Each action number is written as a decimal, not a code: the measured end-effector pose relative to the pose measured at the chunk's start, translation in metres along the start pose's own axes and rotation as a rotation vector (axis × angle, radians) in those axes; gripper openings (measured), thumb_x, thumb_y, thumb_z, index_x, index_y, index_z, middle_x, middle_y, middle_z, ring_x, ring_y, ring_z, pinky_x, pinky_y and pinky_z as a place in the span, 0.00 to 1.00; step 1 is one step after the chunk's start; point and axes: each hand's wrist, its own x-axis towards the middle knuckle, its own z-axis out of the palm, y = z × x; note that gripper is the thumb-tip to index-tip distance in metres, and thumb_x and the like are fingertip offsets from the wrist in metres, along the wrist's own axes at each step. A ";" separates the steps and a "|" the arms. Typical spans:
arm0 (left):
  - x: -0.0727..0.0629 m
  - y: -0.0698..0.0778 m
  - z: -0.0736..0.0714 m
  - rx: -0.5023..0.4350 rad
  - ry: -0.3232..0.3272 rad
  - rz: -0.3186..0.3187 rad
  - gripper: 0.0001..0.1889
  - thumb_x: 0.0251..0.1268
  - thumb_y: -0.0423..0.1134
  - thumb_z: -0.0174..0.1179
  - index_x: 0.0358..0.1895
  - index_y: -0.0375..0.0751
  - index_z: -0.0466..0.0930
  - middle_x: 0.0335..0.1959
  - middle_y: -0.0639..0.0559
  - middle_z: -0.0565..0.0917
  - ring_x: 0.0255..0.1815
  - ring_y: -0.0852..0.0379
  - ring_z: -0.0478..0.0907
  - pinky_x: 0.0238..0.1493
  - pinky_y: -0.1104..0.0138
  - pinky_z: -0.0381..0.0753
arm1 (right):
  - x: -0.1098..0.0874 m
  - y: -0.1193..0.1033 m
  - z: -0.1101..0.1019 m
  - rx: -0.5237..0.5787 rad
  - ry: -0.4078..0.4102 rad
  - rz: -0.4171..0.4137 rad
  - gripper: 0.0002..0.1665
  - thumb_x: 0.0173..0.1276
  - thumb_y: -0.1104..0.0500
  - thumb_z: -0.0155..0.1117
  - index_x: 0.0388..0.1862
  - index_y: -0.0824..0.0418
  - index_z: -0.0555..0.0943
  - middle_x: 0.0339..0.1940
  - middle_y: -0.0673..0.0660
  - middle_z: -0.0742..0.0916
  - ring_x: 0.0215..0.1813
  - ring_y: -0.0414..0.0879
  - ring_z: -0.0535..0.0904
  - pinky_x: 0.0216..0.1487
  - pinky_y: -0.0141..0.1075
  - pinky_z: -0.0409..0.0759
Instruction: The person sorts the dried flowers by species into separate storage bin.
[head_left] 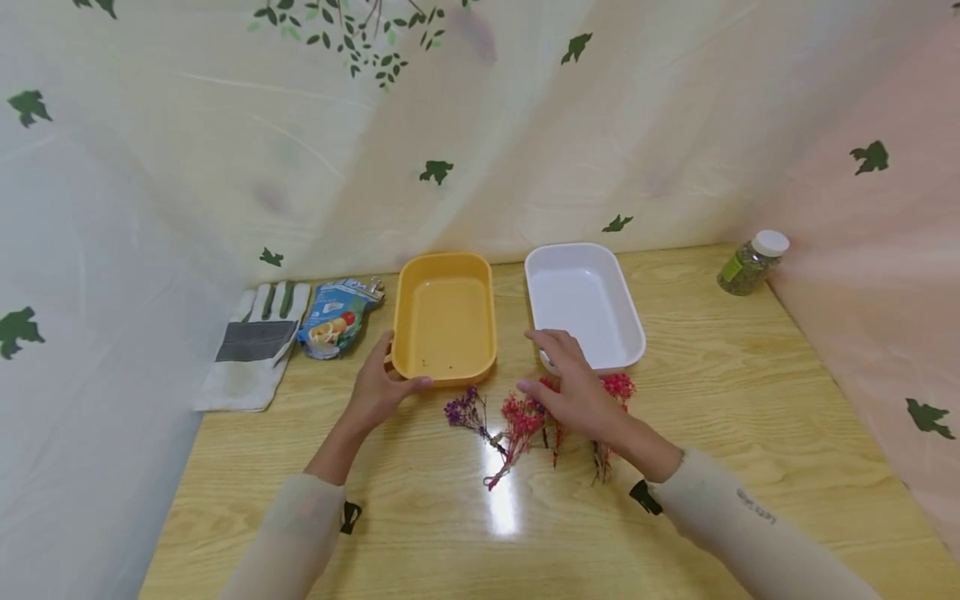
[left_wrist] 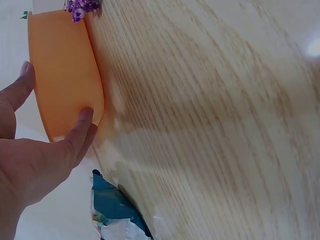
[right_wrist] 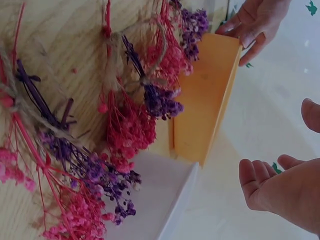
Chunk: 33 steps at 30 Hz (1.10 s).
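Observation:
My left hand [head_left: 377,388] holds the near left corner of a yellow rectangular tray [head_left: 444,317], thumb at the front rim and fingers along the side. In the left wrist view, those fingers touch the tray's orange-looking wall [left_wrist: 67,70]. My right hand [head_left: 579,393] hovers with fingers spread and nothing in them, over the near edge of a white tray [head_left: 583,300]. Below it lie small bunches of dried flowers, pink-red ones [head_left: 519,421] and purple ones [head_left: 463,408], partly hidden by the hand. Twine ties their stems [right_wrist: 112,57] in the right wrist view.
Left of the yellow tray lie a blue packet [head_left: 333,321] with a clip and a white-grey glove [head_left: 258,342]. A lidded jar [head_left: 752,262] stands at the far right. Leaf-patterned curtains [head_left: 480,125] border the wooden table [head_left: 712,367]. A few dark specks lie inside the yellow tray.

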 end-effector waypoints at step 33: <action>-0.003 0.001 0.000 0.050 -0.011 -0.075 0.50 0.57 0.37 0.70 0.77 0.39 0.44 0.75 0.40 0.56 0.65 0.40 0.68 0.59 0.55 0.77 | -0.011 0.014 0.088 0.064 -0.156 -0.014 0.28 0.60 0.61 0.71 0.57 0.72 0.75 0.35 0.60 0.77 0.35 0.50 0.74 0.36 0.31 0.77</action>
